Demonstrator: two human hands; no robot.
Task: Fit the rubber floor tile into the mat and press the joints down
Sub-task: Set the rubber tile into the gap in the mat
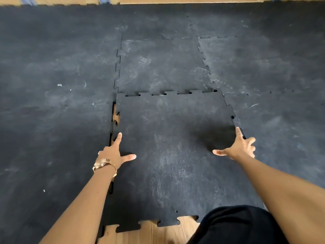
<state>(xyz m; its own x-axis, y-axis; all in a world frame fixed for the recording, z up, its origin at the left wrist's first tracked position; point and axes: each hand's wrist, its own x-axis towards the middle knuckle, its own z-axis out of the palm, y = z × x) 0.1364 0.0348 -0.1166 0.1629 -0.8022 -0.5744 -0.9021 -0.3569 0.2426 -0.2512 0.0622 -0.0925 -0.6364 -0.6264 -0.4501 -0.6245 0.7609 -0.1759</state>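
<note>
We have one view only, a wide-angle camera on the head, looking forward and steeply down at the mat [52, 85] from close above; both forearms reach in from the bottom edge, a knee [237, 224] fills the lower right corner, and a far strip of wood floor [175, 0] bounds the top

Soft, even daylight, fairly dim on the dark rubber mat [52, 67]. A diffuse shadow pools beneath the right hand [241, 147]. Wide-angle bowing curves the edges; slight blur softens detail throughout.
</note>
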